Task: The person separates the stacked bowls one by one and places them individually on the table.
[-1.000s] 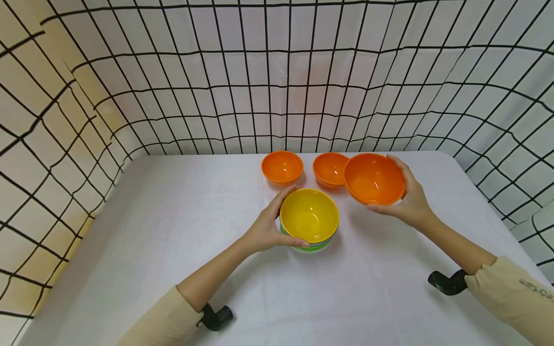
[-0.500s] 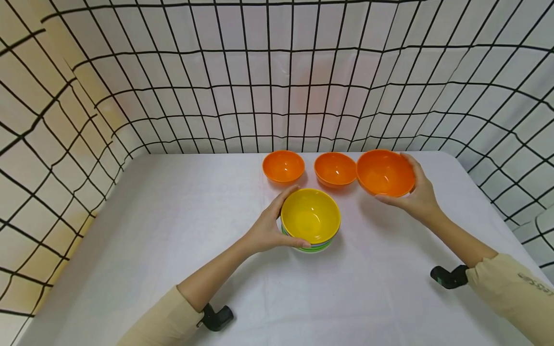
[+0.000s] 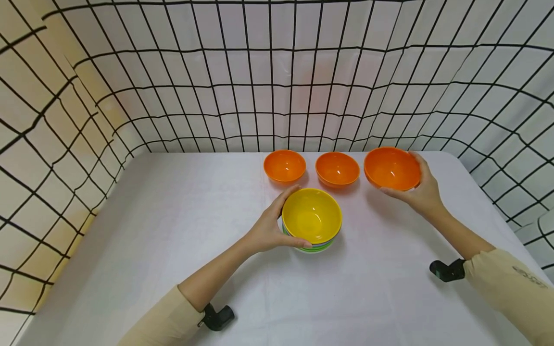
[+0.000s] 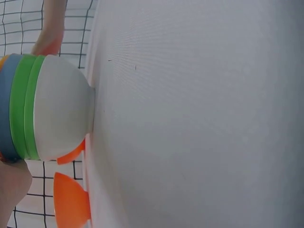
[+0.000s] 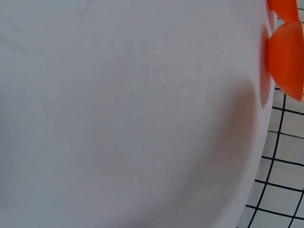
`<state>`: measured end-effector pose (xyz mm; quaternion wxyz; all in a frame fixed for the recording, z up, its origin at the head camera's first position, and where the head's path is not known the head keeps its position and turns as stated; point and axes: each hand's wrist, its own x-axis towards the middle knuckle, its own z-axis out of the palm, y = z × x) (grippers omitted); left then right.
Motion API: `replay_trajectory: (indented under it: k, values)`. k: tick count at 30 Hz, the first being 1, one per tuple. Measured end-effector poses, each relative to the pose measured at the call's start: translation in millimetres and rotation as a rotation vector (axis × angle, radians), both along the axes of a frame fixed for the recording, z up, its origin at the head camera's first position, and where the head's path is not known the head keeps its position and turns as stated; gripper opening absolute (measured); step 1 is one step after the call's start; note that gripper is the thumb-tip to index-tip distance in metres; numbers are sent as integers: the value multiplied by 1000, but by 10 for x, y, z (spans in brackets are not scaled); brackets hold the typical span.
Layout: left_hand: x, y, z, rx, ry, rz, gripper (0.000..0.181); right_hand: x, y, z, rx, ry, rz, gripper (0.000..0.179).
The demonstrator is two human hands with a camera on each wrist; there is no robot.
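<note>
My left hand point(image 3: 273, 226) holds a nested stack of bowls at the middle of the table, thumb in front and fingers behind. A yellow bowl point(image 3: 311, 216) tops the stack. In the left wrist view a blue bowl point(image 4: 10, 107), green bowl layers point(image 4: 26, 107) and a white bowl point(image 4: 61, 109) show below it, the white base at the tabletop. My right hand point(image 3: 421, 192) grips an orange bowl point(image 3: 392, 168) by its right side, held up over the back right, its shadow below. Left of it stand two orange bowls, the nearer one point(image 3: 337, 169) and the farther one point(image 3: 284, 166).
A white cloth covers the table point(image 3: 173, 216). Behind it and along both sides rises a black wire grid point(image 3: 285, 86) over white sheeting. Black wrist devices stick out below the sleeves, one on the left point(image 3: 218, 317) and one on the right point(image 3: 446, 270).
My right hand has carried its orange bowl rightward and back, away from the middle orange bowl that it overlapped earlier. The left hand has stayed on the stack.
</note>
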<state>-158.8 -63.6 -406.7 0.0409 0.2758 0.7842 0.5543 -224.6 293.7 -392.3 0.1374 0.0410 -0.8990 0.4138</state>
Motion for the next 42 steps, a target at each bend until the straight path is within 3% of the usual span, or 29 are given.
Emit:
replay_trajectory:
  k: [19, 32, 42]
  values:
    - [2, -3, 15, 3, 6, 1, 111, -226, 131, -116, -28, -56, -55, 103]
    - [14, -6, -14, -18, -8, 6, 112, -341, 146, -280, -32, -194, -120, 109]
    - [-4, -12, -6, -27, 1, 3, 113, -433, 104, -355, -38, -214, -136, 111]
